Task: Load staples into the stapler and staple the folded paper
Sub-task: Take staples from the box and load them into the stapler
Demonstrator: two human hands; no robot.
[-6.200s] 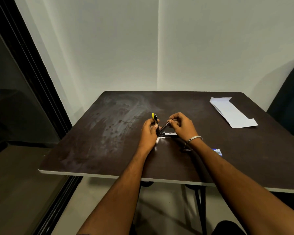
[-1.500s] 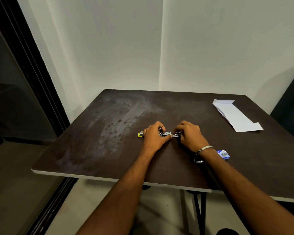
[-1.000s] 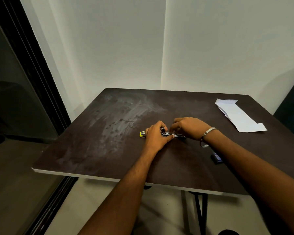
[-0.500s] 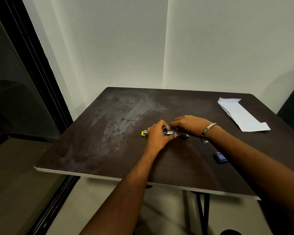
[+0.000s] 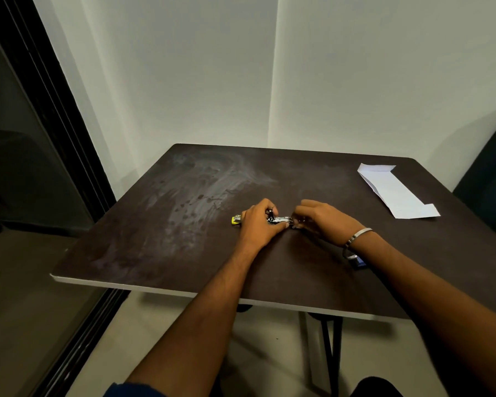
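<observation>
A small stapler (image 5: 279, 219) lies opened flat near the middle of the dark table (image 5: 184, 224), its yellow end (image 5: 236, 219) sticking out to the left. My left hand (image 5: 259, 224) presses down on its left part and holds it. My right hand (image 5: 324, 222) has its fingertips pinched at the metal staple channel on the right end. Whether staples are between those fingers is too small to tell. The folded white paper (image 5: 395, 191) lies at the far right of the table, apart from both hands.
A small blue staple box (image 5: 360, 264) lies by my right wrist, partly hidden by it. A metal bangle sits on that wrist. White walls close the far side. A dark glass door frame (image 5: 55, 116) runs along the left, a dark chair (image 5: 490, 179) at the right.
The stapler went from held up and open to lying flat on the table. My right hand shifted slightly at its right end; my left hand stays pressed on it.
</observation>
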